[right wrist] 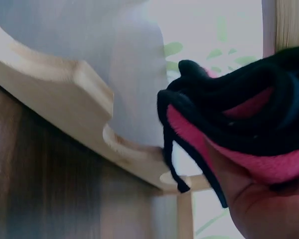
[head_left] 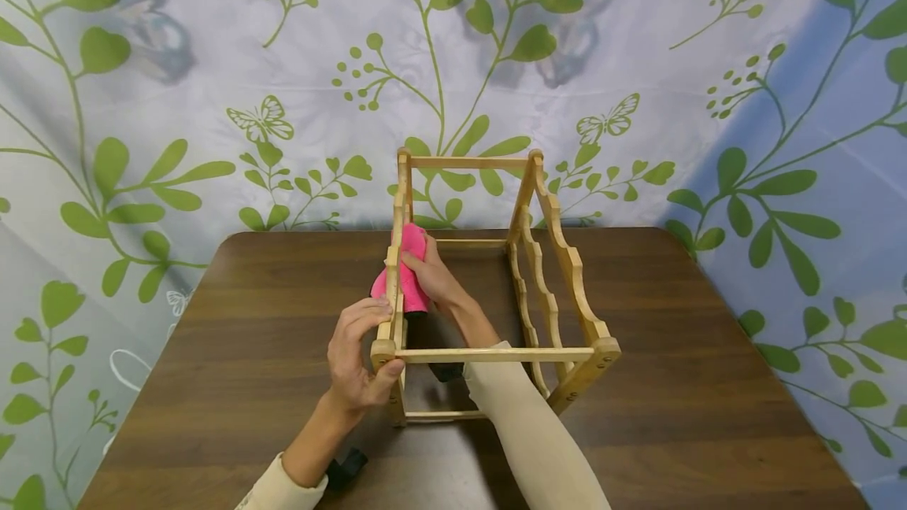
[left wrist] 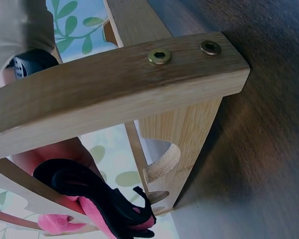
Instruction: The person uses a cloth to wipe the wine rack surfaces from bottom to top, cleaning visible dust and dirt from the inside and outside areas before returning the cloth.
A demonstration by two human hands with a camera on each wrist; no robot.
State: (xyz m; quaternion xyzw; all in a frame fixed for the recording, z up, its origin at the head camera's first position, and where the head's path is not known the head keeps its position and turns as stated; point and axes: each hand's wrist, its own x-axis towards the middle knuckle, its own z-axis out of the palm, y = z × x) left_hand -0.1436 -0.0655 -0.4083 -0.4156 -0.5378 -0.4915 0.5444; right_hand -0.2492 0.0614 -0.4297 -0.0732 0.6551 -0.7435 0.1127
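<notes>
Grasping a cloth, the right hand is holding it inside the rack, at the left rail, while the left hand is gripping the rack's near left corner. The rack is standing on the counter.

A pale backdrop printed with green leaves rises behind a brown table.

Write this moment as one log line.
left hand: holds wooden wine rack; right hand: grips black-edged pink cloth; cloth: against scalloped rail
</notes>
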